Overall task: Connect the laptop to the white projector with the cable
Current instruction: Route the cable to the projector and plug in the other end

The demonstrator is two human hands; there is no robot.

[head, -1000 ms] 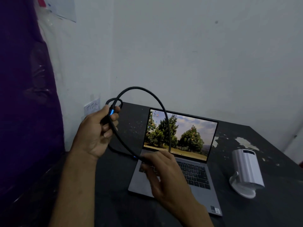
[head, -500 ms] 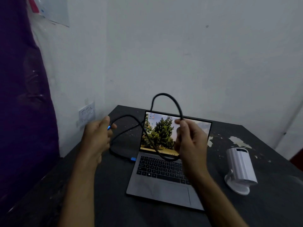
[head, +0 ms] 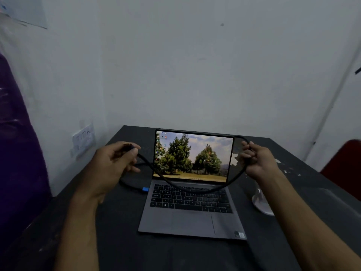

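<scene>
An open grey laptop (head: 190, 220) sits mid-table, its screen showing trees. A black cable (head: 195, 189) sags in an arc in front of the screen, over the keyboard. My left hand (head: 115, 165) grips the cable near one plug, left of the laptop. My right hand (head: 256, 161) grips the cable at the screen's right edge. A second stretch of cable ends in a blue plug (head: 145, 189) at the laptop's left side. Only the base of the white projector (head: 260, 204) shows, mostly hidden behind my right forearm.
The dark table (head: 121, 241) fills a corner between white walls. A wall socket plate (head: 84, 140) is on the left wall. Purple cloth (head: 17, 153) hangs at far left. A red chair (head: 343, 169) stands at the right edge.
My right hand has moved right along the cable, from in front of the screen to its right edge. The loop has opened into a low arc over the keyboard.
</scene>
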